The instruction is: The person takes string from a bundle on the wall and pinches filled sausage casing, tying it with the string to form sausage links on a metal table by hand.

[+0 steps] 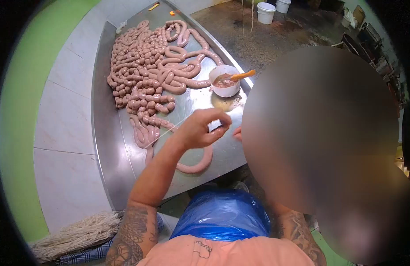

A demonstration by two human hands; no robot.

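Note:
My left hand is raised over the metal table, thumb and fingers curled together in a pinch. A thin pale string runs from it down to the left, toward the sausages. Just below my wrist, an unlinked sausage length curves across the table. Only the fingertips of my right hand show, close to my left; a large blur hides the rest. Tied sausage links lie heaped on the far left, with smooth loops of untied sausage beside them.
A white bowl of meat mixture, with an orange-handled utensil, stands at the right edge of the metal table. Bundled twine lies lower left. White buckets stand on the floor beyond.

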